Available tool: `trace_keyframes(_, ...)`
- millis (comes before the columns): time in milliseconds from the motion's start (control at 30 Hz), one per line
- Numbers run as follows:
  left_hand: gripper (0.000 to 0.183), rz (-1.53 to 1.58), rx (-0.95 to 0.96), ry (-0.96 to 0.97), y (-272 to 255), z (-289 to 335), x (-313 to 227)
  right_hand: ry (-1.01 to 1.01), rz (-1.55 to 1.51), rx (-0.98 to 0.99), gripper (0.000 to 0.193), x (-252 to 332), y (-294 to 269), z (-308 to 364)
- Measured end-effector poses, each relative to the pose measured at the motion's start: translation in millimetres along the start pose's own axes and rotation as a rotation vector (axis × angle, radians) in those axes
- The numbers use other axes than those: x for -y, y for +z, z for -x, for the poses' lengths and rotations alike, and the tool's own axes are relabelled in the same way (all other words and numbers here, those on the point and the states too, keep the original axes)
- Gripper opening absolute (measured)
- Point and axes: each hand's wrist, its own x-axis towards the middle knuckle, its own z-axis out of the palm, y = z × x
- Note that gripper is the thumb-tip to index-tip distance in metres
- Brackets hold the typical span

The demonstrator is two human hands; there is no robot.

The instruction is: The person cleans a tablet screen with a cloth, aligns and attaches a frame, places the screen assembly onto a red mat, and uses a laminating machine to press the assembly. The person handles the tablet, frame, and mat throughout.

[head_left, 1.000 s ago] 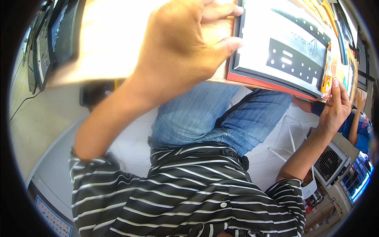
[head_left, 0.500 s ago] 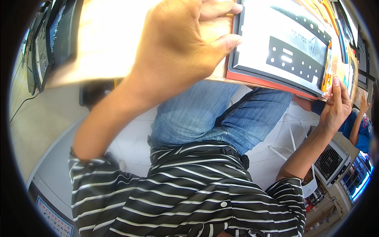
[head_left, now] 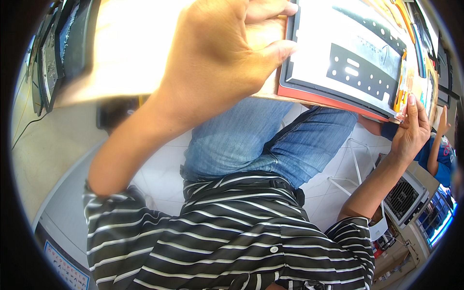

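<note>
Head view: a flat, black-rimmed panel (head_left: 309,60) lies near the right end of the surface (head_left: 133,63), over a red sheet (head_left: 309,95) that shows along its near edge. The left hand (head_left: 217,55) has its thumb and another finger set wide apart, both tips touching the panel's left rim. The right hand (head_left: 410,133) is at the panel's near right corner, thumb beside an orange strip (head_left: 399,99); whether its fingers pinch anything cannot be told. Dark panels (head_left: 79,41) stand at far left.
</note>
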Motion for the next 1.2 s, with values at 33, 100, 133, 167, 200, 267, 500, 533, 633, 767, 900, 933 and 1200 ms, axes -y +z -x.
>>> trace_keyframes(33, 0.069, 0.052, -0.01, 0.017, 1, -7, 4, 0.002, -0.001, 0.003, 0.022, 0, 0, 0)
trace_keyframes(100, 0.069, 0.119, -0.039, 0.101, 1, -8, 3, 0.004, 0.001, 0.007, 0.022, 0, 0, 0)
trace_keyframes(133, 0.068, 0.134, -0.057, 0.167, 2, -9, 4, 0.004, 0.005, 0.009, 0.022, 0, 0, 0)
trace_keyframes(167, 0.068, 0.138, -0.064, 0.155, 2, -8, 2, 0.004, -0.018, 0.0, 0.022, 1, 0, -1)
trace_keyframes(200, 0.068, 0.141, -0.07, 0.142, 2, -8, 3, 0.001, 0.014, 0.007, 0.022, 1, 0, -1)
trace_keyframes(267, 0.067, 0.143, -0.063, 0.043, 2, -4, 1, -0.001, -0.006, 0.003, 0.022, 1, 0, 0)
trace_keyframes(500, 0.065, 0.258, -0.094, 0.097, 1, -10, 4, -0.014, 0.013, 0.008, 0.021, 1, 1, 0)
trace_keyframes(533, 0.064, 0.409, -0.127, -0.061, 2, -6, 0, -0.01, 0.009, 0.008, 0.021, 0, 1, 0)
trace_keyframes(633, 0.062, 0.197, -0.073, 0.037, 2, -8, 8, -0.008, 0.004, 0.003, 0.021, 0, 1, 0)
trace_keyframes(767, 0.061, 0.027, -0.047, 0.185, 5, -6, 19, -0.013, -0.019, -0.01, 0.021, 1, 2, 1)
trace_keyframes(900, 0.061, 0.059, -0.051, 0.162, 10, -1, 20, -0.039, 0.016, 0.013, 0.022, 2, 5, 2)
trace_keyframes(933, 0.061, 0.057, -0.051, 0.16, 10, -1, 20, -0.044, 0.014, 0.016, 0.022, 2, 5, 3)
trace_keyframes(1200, 0.063, 0.056, -0.054, 0.161, 11, -2, 16, -0.032, 0.035, -0.022, 0.023, 0, 4, 3)
